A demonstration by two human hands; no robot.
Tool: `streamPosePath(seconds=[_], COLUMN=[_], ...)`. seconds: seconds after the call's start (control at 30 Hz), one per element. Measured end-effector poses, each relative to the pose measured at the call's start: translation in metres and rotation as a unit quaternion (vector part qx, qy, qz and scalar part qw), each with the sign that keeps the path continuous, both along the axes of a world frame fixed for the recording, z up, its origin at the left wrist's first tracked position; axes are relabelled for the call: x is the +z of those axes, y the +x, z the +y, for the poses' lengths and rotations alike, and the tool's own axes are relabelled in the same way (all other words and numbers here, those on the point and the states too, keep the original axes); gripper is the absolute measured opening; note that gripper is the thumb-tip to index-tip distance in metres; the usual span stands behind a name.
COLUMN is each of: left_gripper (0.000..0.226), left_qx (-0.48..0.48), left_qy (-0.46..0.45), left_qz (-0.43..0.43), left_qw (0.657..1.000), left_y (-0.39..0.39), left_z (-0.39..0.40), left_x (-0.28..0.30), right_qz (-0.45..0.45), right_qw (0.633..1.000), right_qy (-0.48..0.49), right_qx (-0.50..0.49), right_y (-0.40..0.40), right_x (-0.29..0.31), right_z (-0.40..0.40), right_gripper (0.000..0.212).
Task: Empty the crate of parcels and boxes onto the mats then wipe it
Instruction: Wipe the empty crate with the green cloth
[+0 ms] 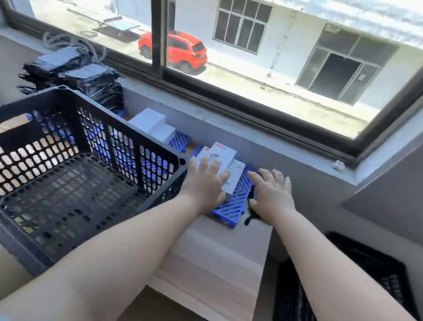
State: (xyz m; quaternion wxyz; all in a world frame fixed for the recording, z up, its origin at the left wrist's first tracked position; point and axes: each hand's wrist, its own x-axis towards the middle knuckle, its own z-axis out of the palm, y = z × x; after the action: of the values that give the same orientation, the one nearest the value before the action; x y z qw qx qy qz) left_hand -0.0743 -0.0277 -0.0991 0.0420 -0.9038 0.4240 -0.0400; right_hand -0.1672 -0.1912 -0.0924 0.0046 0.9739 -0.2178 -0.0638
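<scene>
A dark perforated crate (52,167) sits tilted on the left of the wooden table, its inside bare. Right of it a blue lattice mat (237,198) lies by the wall, with small white boxes (223,153) on top. My left hand (206,181) rests flat on those white boxes, fingers straight. My right hand (272,190) hovers spread over the mat's right edge and holds nothing. More white boxes (153,125) stand on another blue mat (181,140) behind the crate. Black plastic parcels (77,74) are piled at the far left.
The window sill (261,139) and wall run just behind the mats. A black cloth or strap (251,217) lies at the mat's right edge. A second dark crate (348,297) sits on the floor at the right. Bare light wood table (213,267) lies in front.
</scene>
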Motion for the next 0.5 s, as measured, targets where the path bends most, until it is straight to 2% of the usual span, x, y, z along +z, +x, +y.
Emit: streamPosePath(seconds=[0.23,0.37,0.5], left_gripper=[0.065,0.062,0.058], left_qx=[-0.051,-0.076,-0.052], left_qy=[0.099,0.133,0.157], left_qz=[0.045,0.062,0.108], left_qw=[0.993,0.986,0.98], left_y=[-0.021,-0.025,-0.03], left_z=[-0.071,-0.127,-0.174], left_x=[-0.061,-0.097,-0.139], right_qz=[0.06,0.065,0.074], right_qw=[0.994,0.992,0.988], right_qy=[0.059,0.088,0.128], right_qx=[-0.075,-0.07,-0.052], right_y=[-0.044,-0.045,-0.034], right_x=[-0.065,-0.107,-0.144], right_z=[-0.071,-0.111,-0.15], right_gripper=[0.077,0.075,0.074])
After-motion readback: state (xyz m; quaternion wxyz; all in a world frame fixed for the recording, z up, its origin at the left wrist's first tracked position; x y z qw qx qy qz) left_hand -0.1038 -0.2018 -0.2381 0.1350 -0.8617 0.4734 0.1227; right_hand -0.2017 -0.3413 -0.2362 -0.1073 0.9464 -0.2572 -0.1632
